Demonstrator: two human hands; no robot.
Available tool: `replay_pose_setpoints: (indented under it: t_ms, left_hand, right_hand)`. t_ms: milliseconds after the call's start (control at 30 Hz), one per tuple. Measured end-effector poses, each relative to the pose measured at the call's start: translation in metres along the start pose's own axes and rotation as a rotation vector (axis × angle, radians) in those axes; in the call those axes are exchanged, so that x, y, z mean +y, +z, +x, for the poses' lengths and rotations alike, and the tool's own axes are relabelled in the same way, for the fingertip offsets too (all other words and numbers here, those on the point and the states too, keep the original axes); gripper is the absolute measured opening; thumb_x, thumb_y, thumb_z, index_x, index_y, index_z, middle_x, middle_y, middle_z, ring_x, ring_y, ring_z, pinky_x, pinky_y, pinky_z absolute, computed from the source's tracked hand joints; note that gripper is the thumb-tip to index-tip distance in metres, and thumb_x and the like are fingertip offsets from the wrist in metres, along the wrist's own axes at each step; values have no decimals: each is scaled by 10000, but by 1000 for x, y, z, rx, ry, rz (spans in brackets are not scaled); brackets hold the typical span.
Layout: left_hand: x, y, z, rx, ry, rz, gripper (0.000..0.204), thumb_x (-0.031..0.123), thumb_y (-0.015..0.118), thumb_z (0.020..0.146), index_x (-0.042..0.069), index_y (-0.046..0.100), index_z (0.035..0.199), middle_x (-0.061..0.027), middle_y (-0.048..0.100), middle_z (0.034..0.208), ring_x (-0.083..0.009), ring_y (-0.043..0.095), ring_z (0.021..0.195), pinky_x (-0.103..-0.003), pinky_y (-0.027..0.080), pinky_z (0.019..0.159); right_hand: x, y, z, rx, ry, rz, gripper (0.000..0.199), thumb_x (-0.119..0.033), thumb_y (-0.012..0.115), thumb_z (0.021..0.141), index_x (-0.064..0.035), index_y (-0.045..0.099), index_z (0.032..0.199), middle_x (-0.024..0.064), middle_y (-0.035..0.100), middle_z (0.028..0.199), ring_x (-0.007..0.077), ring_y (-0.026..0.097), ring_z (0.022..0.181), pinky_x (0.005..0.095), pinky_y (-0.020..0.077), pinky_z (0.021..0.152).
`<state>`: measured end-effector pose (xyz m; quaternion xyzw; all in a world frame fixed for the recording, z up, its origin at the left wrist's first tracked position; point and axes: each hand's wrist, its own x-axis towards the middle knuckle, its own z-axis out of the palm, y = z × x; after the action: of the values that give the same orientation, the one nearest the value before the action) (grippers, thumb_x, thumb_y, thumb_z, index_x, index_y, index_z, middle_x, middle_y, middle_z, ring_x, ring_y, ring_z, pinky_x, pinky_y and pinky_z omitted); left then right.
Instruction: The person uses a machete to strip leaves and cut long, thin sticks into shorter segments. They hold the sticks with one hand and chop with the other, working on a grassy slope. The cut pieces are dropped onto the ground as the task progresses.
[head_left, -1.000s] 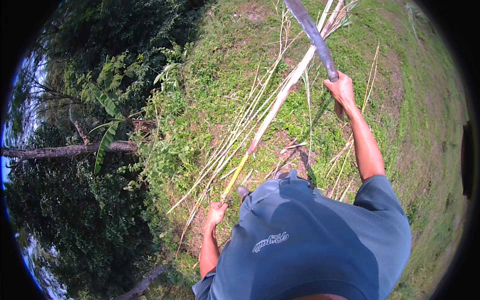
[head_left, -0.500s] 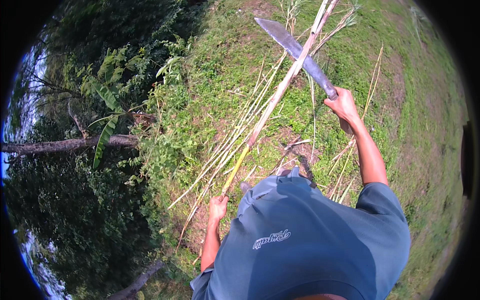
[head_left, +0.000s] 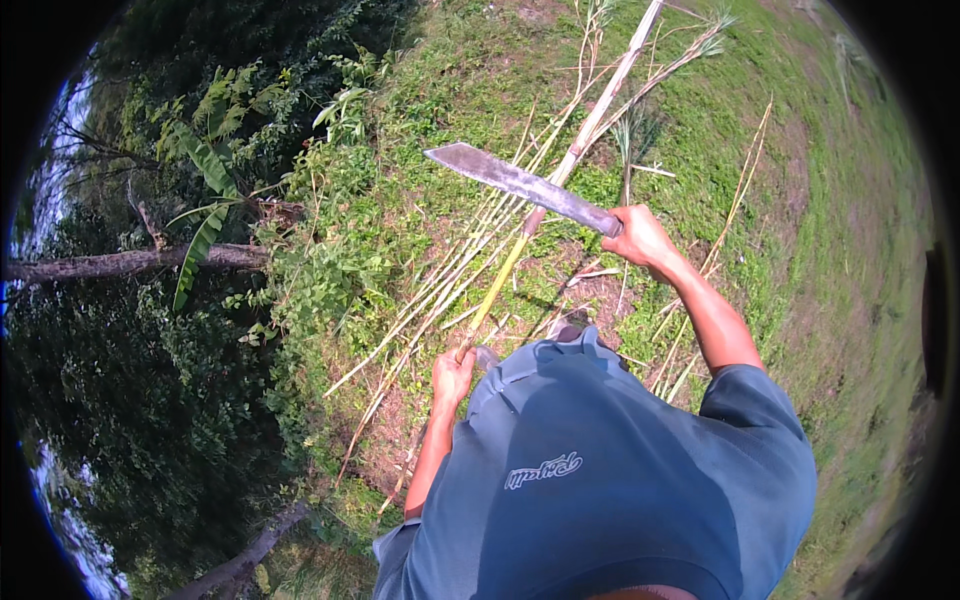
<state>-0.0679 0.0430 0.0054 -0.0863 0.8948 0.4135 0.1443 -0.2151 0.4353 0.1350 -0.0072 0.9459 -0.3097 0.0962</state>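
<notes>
My left hand (head_left: 453, 376) is closed around the near end of a long cane stalk (head_left: 497, 287). The stalk slants away to the upper right; its near part is bare and yellow, its far part wrapped in pale dry sheath, with leafy tufts at the far end. A machete (head_left: 500, 178) with a broad, worn grey blade is gripped in my right hand (head_left: 642, 240). Its blade lies across the stalk in the view, over where yellow meets sheath; whether it touches cannot be told. The fist hides the machete's handle.
Several thin dry stalks (head_left: 420, 310) lie on the grass left of the cane. More dry strips (head_left: 740, 190) lie to the right. Dense bushes, a banana-like leaf (head_left: 200, 260) and a bare trunk (head_left: 130, 262) are at the left. My shoe (head_left: 572, 327) shows below the cane.
My right hand has brought the machete nearer and to the left, so its blade crosses the stalk lower down. My left hand has risen slightly with the cane.
</notes>
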Motion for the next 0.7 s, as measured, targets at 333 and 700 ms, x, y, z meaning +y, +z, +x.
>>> replay_pose_setpoints:
  t_ms: [333, 700]
  left_hand:
    - [-31, 13, -20, -396, -37, -722, 321, 319, 595, 957, 14, 640, 866, 30, 595, 776, -85, 521, 733, -272, 434, 701]
    - [-24, 42, -18, -156, -17, -340, 217, 221, 616, 932, 36, 698, 1010, -102, 680, 813, -149, 601, 750, -352, 473, 690]
  right_hand:
    - [45, -117, 48, 306, 314, -134, 339, -276, 683, 754, 45, 651, 860, 109, 637, 618, 201, 622, 533, 355, 499, 536]
    - [10, -105, 9, -15, 269, -455, 343, -239, 733, 717, 51, 673, 890, 233, 677, 760, 323, 691, 703, 411, 544, 667]
